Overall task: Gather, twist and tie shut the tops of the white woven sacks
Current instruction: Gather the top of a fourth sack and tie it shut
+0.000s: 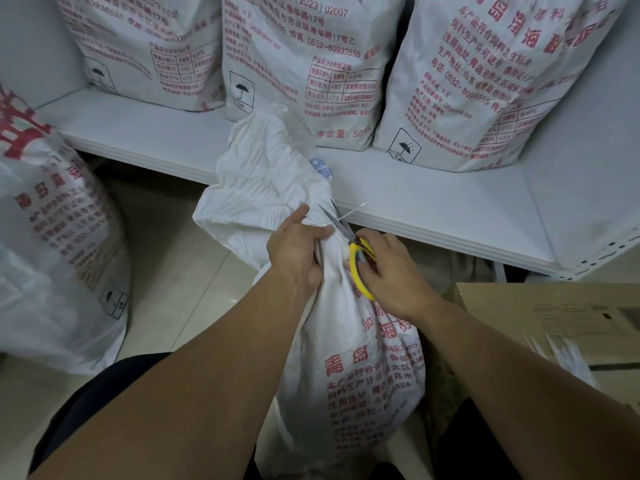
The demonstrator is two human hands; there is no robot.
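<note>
A white woven sack (360,372) with red print stands between my legs, its top gathered into a neck. My left hand (294,251) grips that neck just below the loose, crumpled mouth (263,174), which flares up and to the left. My right hand (391,271) holds yellow-handled scissors (349,244). The blades are open and point up-left at the neck. A thin clear tie end (356,207) sticks out to the right beside the blades. How the tie wraps the neck is hidden by my hands.
Three filled sacks (304,64) stand on a low white shelf (433,199) straight ahead. Another sack (55,244) stands on the tiled floor at left. A cardboard box (554,317) sits at right.
</note>
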